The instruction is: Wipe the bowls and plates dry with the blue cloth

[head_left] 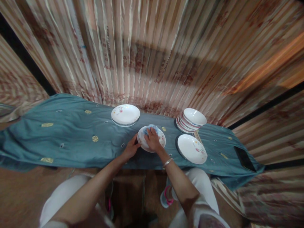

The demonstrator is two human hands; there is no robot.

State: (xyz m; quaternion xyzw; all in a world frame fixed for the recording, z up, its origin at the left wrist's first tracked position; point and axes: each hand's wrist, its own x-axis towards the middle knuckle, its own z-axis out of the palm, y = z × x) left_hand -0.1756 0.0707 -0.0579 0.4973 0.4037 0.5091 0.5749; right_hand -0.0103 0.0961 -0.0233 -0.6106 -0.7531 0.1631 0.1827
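Observation:
A white plate (pixel 149 148) with small flowers round its rim is in front of me, at the near middle of the table. My left hand (pixel 132 146) grips its left edge, thumb near the rim. On the plate's upper face, my right hand (pixel 152 139) presses a crumpled light-blue cloth (pixel 154 127), which shows above and beside the fingers. Part of the plate is hidden under the right hand and cloth. Behind it to the left is a short stack of flowered plates (pixel 125 114). To the right sits another small stack of flowered plates (pixel 190 148).
A stack of white bowls (pixel 193 117) stands at the back right. Near the right end of the table lies a dark, flat, phone-like object (pixel 244 157). A teal cloth (pixel 73 139) with yellow motifs covers the table. A striped curtain (pixel 147 57) hangs behind it.

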